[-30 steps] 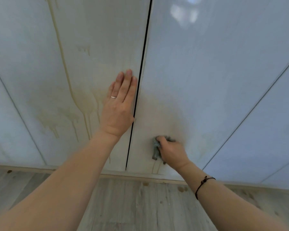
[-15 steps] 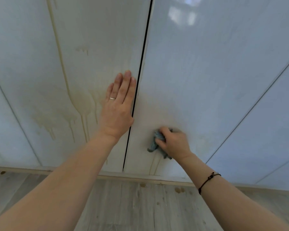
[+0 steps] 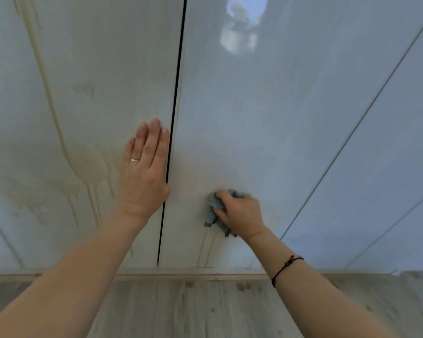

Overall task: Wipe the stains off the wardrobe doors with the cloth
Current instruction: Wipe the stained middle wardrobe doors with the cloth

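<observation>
Now the right hand (image 3: 242, 213) is gripping the bunched cloth (image 3: 214, 211) closed, having climbed the door (image 3: 254, 118); drip stains (image 3: 205, 250) below the grip are remaining. The left hand (image 3: 144, 174) is lying flat and open.

Open door face, one flat palm in the way

From the bunched grey-blue cloth (image 3: 214, 211), the glossy white wardrobe door (image 3: 266, 118) lies bare toward 12 and 3 o'clock; at 9 o'clock the flat left hand (image 3: 145, 174) blocks.
</observation>
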A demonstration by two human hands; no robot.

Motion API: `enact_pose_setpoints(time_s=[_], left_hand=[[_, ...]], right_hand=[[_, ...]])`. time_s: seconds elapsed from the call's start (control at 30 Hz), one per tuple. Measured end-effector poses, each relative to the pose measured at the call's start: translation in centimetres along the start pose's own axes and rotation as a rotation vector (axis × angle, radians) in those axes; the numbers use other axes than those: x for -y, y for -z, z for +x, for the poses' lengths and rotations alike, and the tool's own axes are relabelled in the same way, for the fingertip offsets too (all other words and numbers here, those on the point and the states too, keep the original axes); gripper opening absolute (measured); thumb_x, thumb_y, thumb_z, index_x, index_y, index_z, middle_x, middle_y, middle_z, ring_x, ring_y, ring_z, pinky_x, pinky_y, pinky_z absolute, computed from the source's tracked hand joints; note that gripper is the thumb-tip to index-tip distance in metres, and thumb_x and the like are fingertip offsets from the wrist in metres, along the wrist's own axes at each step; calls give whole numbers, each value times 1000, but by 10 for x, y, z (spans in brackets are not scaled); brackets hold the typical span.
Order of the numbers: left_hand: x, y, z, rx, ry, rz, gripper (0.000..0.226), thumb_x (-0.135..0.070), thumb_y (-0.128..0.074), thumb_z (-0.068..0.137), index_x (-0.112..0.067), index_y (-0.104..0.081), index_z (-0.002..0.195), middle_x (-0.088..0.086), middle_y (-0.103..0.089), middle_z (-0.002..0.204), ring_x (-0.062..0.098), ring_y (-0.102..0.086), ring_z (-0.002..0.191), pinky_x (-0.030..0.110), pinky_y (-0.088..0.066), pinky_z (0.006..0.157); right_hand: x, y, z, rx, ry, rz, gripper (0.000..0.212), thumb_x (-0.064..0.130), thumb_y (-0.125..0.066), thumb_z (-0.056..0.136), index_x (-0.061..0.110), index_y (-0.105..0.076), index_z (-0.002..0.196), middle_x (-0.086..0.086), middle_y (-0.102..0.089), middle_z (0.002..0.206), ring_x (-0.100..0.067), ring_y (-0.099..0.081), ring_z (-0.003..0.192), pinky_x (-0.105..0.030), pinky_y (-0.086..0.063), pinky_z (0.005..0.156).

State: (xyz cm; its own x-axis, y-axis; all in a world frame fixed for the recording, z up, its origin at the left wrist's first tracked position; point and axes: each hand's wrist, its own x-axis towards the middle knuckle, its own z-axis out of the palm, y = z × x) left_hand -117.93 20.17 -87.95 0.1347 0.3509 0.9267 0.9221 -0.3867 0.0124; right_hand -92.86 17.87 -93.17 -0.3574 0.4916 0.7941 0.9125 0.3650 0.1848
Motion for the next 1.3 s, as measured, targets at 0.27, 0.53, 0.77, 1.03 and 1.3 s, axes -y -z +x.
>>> enact_pose_setpoints(time_s=[0.27,0.53,0.77,1.03,1.3], left_hand=[[-10,-2,-5,16,77,-28,87,11,-50,71,2,-27,154,17,-19,163,37,-16,151,51,-14,123],[-9,-6,1,-26,84,-40,84,14,-47,73,1,-29,154,17,-21,162,36,-18,151,50,-14,123],[-13,-7,-3,-30,122,-28,83,14,-48,76,0,-25,155,20,-22,162,38,-18,151,49,-10,124],[-19,-9,4,-16,131,0,78,13,-48,80,4,-24,154,24,-19,162,43,-14,150,52,-10,124],[-19,-9,-1,22,132,15,75,11,-46,83,4,-22,154,25,-17,162,43,-12,150,53,-11,123]], right_hand=[[8,-4,-21,43,-82,24,25,43,-55,80,19,-61,81,5,-56,54,-20,-53,44,-23,-36,43],[-21,15,1,-37,-265,-69,33,51,-53,77,22,-68,80,6,-51,50,-17,-50,43,-22,-39,40],[-28,-5,-72,152,-6,-55,21,36,-57,84,15,-54,83,-1,-56,56,-24,-53,44,-24,-33,43],[-58,44,4,-136,-336,-109,18,37,-50,90,19,-50,86,3,-52,52,-20,-43,40,-21,-30,43],[-58,15,-119,507,-256,-145,54,13,-92,48,14,-49,81,-4,-56,59,-26,-53,47,-25,-32,42]])
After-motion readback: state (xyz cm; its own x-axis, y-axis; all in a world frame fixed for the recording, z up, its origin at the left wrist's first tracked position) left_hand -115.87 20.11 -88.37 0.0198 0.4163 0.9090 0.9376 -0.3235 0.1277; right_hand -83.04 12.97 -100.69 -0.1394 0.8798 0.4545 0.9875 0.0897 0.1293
